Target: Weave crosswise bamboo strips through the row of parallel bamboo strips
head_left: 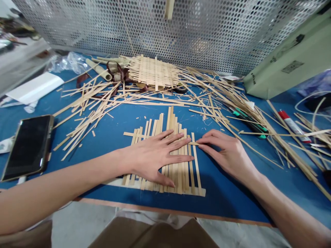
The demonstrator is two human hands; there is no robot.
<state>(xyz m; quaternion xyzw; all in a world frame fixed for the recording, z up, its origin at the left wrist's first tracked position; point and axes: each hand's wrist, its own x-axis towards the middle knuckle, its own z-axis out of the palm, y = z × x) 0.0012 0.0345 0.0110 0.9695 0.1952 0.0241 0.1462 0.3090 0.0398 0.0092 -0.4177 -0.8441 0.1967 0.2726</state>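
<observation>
Side by side on the blue table lie several upright bamboo strips [178, 175], their lower ends on a pale band of tape [203, 192]. My left hand [155, 155] rests flat over them with its fingers spread. One crosswise bamboo strip [193, 143] runs among the uprights; its left end sticks out past them, and its middle is hidden beneath my left hand. At its right end, the thumb and fingertips of my right hand [222, 148] pinch the strip, just beyond the last upright.
Behind the work sits a woven bamboo piece [155, 70] amid loose strips [88, 103]. A phone [27, 146] lies left. On the right are a green-black cutter [248, 120], a glue tube [293, 124] and a paper bag [287, 55]. A perforated metal panel [144, 27] stands behind.
</observation>
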